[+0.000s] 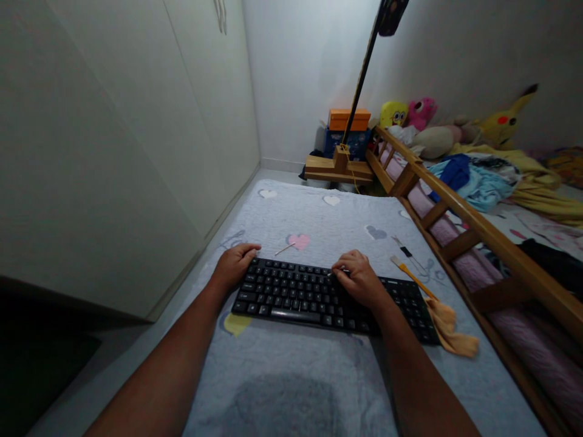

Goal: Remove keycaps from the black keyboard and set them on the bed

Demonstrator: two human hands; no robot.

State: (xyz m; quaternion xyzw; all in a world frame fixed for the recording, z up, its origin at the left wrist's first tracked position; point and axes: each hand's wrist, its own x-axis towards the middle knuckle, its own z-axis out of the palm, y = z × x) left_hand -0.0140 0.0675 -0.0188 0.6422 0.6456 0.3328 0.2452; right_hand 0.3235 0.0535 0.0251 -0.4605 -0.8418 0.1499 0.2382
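On pale heart-patterned fabric (337, 227) lies a black plastic keyboard (298, 291); the left hand (234, 266), grip unclear, meets its corner, the right hand's (357, 279) fingers pinch a slim white stick (331, 273); hard pressing could skid the keyboard.

- Both bare forearms (169, 363) reach forward, slanting inward.
- The left hand (234, 264) is lowered, its fingers loosely bent and pointing inward.
- The right hand (359, 279), well apart, has curled fingers, thumb and forefinger pinched.
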